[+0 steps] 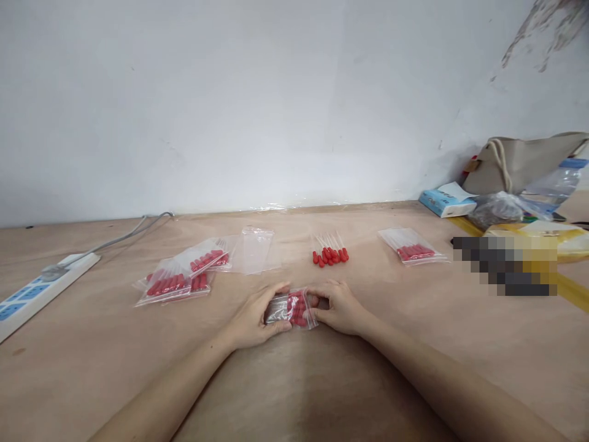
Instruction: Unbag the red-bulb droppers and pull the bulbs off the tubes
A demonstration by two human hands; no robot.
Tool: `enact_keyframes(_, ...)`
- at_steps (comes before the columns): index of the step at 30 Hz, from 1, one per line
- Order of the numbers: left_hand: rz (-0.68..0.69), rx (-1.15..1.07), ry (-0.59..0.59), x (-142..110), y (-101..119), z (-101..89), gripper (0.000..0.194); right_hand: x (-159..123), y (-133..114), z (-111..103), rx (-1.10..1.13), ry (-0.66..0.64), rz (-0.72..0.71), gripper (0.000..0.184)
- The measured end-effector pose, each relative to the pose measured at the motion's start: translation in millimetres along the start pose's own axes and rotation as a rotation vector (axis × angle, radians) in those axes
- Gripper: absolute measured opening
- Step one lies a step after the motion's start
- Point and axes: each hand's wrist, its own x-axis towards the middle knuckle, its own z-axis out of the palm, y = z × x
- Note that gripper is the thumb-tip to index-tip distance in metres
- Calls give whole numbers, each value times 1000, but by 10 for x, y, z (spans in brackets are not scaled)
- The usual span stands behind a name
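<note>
Clear bag is on the near side of the table, roughly centred between your forearms, sticks inside with red tips bunched at its right end and pale shafts pointing left. Your left hand is clamped across the left part, thumb on the near edge, fingers on the far edge. Your right hand has thumb and fingertips closed on the right end, by the tips; can't read how hard either one presses. Right end looks like the mouth, but I can't make out the seal line, so check it by feel. Handling notes: let the left do the steadying and leave fine work to the right thumb and forefinger. Hold the film flat and square between both hands; a skewed edge would likely buckle. Mind that no red tip sits in the pinch line, since a bulge there could stop the film lying flat. Easy on left pressure, as thin shafts may bend or cross. Elbow room is fine: loose sticks sit just beyond, flat bags beyond to the left, filled bags further left, another filled bag off right.
</note>
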Motion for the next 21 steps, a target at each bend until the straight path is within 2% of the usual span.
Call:
enact_keyframes(5,-19,-54,58,33,6,113,59,-9,-8,50,101,75,107,25)
enact_keyframes(10,21,19,103,72,19,156,50,6,17,112,270,131,51,27)
enact_keyframes(14,37,27,96,72,9,161,49,24,-12,92,199,128,13,17)
enact_keyframes(16,32,26,84,73,18,150,49,26,-22,73,215,128,14,18)
enact_keyframes(21,-8,20,70,73,54,108,50,52,70,-21,480,52,90,19)
